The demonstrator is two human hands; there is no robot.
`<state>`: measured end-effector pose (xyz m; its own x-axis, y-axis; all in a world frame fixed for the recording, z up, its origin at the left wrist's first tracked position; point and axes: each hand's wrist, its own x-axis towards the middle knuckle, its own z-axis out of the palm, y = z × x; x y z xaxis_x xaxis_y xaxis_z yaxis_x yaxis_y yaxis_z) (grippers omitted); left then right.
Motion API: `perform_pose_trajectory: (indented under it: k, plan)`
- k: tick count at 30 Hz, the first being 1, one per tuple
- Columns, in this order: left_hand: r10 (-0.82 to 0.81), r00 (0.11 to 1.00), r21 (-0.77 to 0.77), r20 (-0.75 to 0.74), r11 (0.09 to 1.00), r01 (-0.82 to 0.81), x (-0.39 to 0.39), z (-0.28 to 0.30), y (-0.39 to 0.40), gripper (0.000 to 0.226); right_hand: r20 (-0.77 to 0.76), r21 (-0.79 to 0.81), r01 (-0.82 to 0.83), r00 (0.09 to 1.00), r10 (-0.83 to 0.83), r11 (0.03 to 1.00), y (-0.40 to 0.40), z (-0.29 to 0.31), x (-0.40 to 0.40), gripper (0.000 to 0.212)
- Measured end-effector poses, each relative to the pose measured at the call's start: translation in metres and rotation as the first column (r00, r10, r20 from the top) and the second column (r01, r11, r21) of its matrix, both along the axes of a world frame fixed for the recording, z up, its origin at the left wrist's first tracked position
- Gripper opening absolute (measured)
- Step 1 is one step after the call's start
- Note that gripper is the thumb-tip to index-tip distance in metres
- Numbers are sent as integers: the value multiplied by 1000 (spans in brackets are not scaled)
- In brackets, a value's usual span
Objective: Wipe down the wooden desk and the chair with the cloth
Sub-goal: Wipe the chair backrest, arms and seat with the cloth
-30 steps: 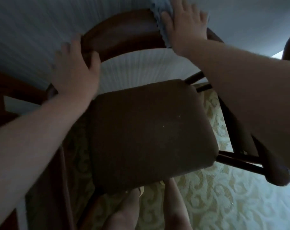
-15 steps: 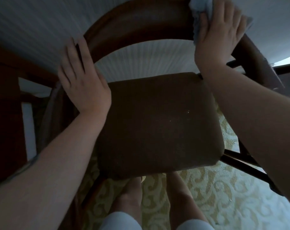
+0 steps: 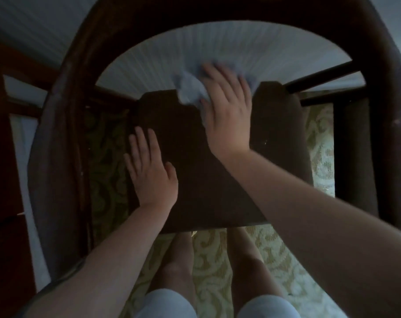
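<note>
Patterned carpet (image 3: 321, 143) carries chair (image 3: 218, 180); cloth (image 3: 192, 88) lies on seat's far edge

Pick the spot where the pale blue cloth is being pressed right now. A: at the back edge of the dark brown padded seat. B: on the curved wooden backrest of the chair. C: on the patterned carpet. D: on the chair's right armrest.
A: the right hand lies flat with straight fingers on the pale blue cloth, pressing it onto the back edge of the dark brown padded seat, below the curved wooden backrest.

Curved chair back (image 3: 80, 65) hems in seat (image 3: 218, 191).
</note>
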<state>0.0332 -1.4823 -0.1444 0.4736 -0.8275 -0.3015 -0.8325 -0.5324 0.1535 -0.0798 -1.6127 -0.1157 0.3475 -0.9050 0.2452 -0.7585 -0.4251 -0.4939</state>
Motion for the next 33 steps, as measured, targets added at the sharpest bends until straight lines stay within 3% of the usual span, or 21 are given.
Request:
perform_pose_trajectory:
  k: [3,5,9,13,14,15,17,18,20,21,24,25,26,28,29,30,31,33]
  plan:
    - [44,997,130,-56,991,-36,-9,-27,33,74,-73,313,92,995,-73,945,66,-42,-32,33]
    - [143,986,189,-82,974,-125,-14,-44,49,71,-119,415,88,992,-42,906,87,-60,-35,35]
    - [453,888,248,-82,872,-422,-15,-74,78,68,-182,415,-64,972,152,907,99,-84,-20,39]
    - [510,857,168,-71,853,-494,-15,-94,98,68,-244,458,-295,865,438,838,117,-114,-3,43]
    - [542,836,132,-85,838,-530,-15,-98,100,66,-281,467,-371,798,532,803,126,-120,-3,45]
    - [598,795,101,-100,801,-589,-13,-101,103,64,-330,467,-497,669,666,731,138,-126,-6,49]
    - [682,716,28,-147,727,-686,-8,-109,114,59,-378,473,-770,263,888,429,153,-133,-21,54]
    - [688,699,-9,-195,711,-703,-5,-113,121,57,-359,451,-846,120,926,285,149,-137,-31,56]
    - [664,689,-64,-291,705,-706,-4,-117,131,56,-343,343,-924,43,938,168,129,-146,-38,55]
    - [665,680,-84,-310,693,-716,-5,-119,132,56,-360,315,-926,85,929,207,121,-149,-34,55]
    - [744,558,-93,-368,568,-818,-7,-117,118,57,-447,368,-694,452,772,619,147,-139,1,60]
    - [780,476,-82,-406,488,-869,-6,-116,113,57,-456,392,-630,500,737,670,166,-133,13,63]
    - [807,387,-78,-445,396,-915,-3,-117,110,56,-434,440,-626,479,763,644,183,-131,22,67]
    - [799,249,-100,-548,233,-967,3,-117,107,60,-388,481,-768,245,888,422,185,-131,31,65]
    - [780,218,-110,-587,190,-976,3,-118,108,61,-390,446,-836,138,910,318,168,-134,34,62]
    - [759,207,-113,-618,174,-978,1,-117,108,60,-401,395,-870,126,908,295,147,-138,38,59]
    - [745,196,-105,-638,168,-980,-1,-117,108,58,-409,378,-841,223,885,387,129,-142,40,57]
    - [730,168,-87,-662,148,-985,-3,-118,108,62,-435,391,-522,621,652,758,109,-145,34,55]
